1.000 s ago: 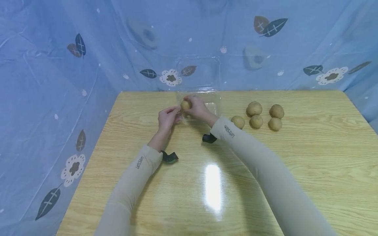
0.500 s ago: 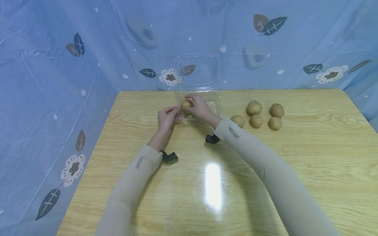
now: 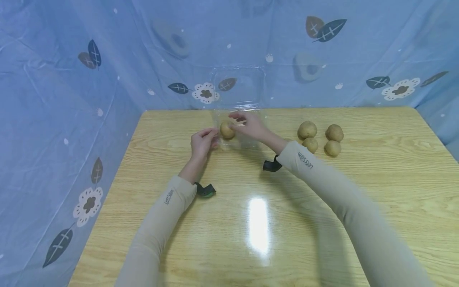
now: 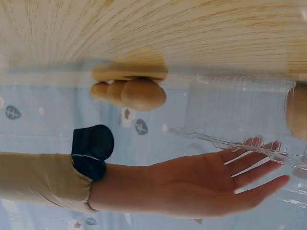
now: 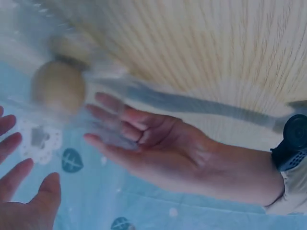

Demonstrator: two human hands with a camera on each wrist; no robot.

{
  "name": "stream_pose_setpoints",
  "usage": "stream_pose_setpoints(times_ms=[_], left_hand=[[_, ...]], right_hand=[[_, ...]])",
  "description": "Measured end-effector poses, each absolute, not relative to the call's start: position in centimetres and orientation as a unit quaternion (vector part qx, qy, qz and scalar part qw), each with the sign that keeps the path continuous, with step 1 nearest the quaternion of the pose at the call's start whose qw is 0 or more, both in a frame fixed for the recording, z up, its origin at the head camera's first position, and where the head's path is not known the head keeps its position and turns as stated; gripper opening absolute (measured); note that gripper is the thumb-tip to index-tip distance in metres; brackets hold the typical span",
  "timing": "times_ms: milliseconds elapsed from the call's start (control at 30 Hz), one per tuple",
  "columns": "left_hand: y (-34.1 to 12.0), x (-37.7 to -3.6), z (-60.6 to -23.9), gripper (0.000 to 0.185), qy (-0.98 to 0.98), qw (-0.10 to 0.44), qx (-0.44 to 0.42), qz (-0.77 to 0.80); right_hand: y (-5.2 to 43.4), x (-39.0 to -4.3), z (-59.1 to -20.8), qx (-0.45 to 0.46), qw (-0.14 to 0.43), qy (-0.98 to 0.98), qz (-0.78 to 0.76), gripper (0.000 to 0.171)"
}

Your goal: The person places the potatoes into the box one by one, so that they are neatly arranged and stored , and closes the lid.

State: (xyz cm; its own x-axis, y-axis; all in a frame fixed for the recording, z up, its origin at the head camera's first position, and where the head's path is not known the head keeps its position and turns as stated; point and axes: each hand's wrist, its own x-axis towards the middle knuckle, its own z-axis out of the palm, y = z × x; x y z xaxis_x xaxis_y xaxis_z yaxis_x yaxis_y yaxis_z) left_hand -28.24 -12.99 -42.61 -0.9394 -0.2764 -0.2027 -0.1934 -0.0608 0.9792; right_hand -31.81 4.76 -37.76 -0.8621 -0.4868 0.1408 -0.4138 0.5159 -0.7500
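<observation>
Potato [image 3: 227, 130] now lies in our clear plastic box [image 3: 251, 137], free of the fingers that held it a second ago. Our right hand [image 3: 251, 124] has let go and drawn a little to the right, its fingers straight and spread above the box, holding nothing. The right sleeve [image 3: 322, 175] has swung rightward too and now hides one of the loose potatoes [image 3: 320, 137] on the desk [image 3: 376, 191], so we see four where five showed before. Our left hand [image 3: 202, 142] has kept its place at the box's left edge.

The box sits at the far middle of the desk, near the back edge, with its clear lid [image 3: 238, 85] standing up against the blue patterned cloth [image 3: 71, 79] behind it. The cloth also closes in the left side of the desk. The loose potatoes lie in a cluster to the right of the box, apart from it, with bare wood between them and the right edge. The whole near half of the desk is open wood with a bright glare patch.

Our left hand rests just beside the potato, fingers loosely bent toward the box's rim; in the right wrist view [image 5: 153, 143] it looks relaxed and holds nothing. In the left wrist view the right hand [image 4: 211, 184] lies flat, palm open, fingers extended by the clear plastic. Both forearms reach forward from the near edge, each with a dark band at the wrist.
</observation>
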Motion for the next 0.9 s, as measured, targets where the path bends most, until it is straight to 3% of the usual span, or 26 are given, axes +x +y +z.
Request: stream_pose_setpoints(times_ms=[500, 900], left_hand=[[-13.1, -28.1, -42.6, 0.027, -0.694, 0.013, 0.175, -0.699], [-12.8, -28.1, -42.5, 0.028, -0.688, 0.028, 0.179, -0.702]], right_hand=[[15.3, -30.4, -36.7, -0.257, -0.008, 0.913, -0.318, 0.041], [22.3, -28.8, -36.3, -0.225, -0.018, 0.952, -0.209, 0.046]])
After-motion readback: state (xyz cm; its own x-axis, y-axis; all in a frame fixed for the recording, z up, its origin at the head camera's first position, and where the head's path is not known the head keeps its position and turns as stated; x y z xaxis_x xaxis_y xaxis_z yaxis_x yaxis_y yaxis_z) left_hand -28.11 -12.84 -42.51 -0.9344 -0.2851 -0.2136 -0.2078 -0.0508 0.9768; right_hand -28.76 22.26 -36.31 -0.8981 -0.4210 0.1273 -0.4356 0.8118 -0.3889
